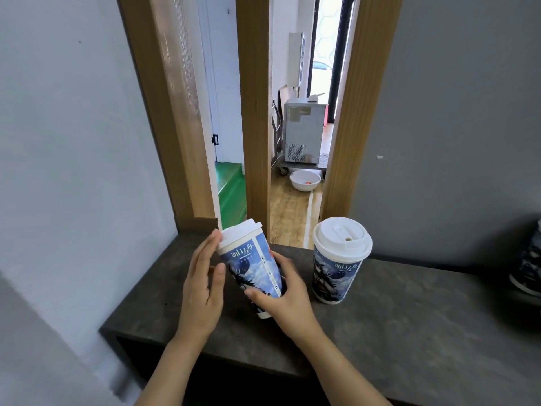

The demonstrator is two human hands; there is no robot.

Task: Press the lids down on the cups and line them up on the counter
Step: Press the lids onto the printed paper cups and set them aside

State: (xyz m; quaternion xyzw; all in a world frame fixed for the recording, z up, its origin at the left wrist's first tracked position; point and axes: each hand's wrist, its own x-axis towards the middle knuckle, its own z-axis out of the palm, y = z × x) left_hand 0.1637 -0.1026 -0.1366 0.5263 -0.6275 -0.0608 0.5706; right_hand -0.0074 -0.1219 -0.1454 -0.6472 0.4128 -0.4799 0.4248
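1. The right hand (288, 300) has its fingers curled round the lower half of the tilted cup (253, 268); that grip is firm on the cup's body. The cup leans toward the left, its base raised off or barely meeting the tabletop (395, 317); I cannot tell which.
2. The left hand (202, 285) is released, fingers straight, fingertips near the edge of the cup's white lid (240, 234), thumb against the paper wall.
3. To do this step well, I judge the cup should first be stood upright on the tabletop, so that pressing does not tip or crush it.
4. Then the flat left palm should go on top of the lid and push evenly all round the rim, while the right hand steadies the body lightly; too tight a squeeze could buckle the paper and pop the lid.
5. The second cup (336, 273) stands upright to the right, well apart, its own lid (342, 237) on.
6. Count: two cups, two lids, two hands. A dark thing at the right edge is cut off and unclear.
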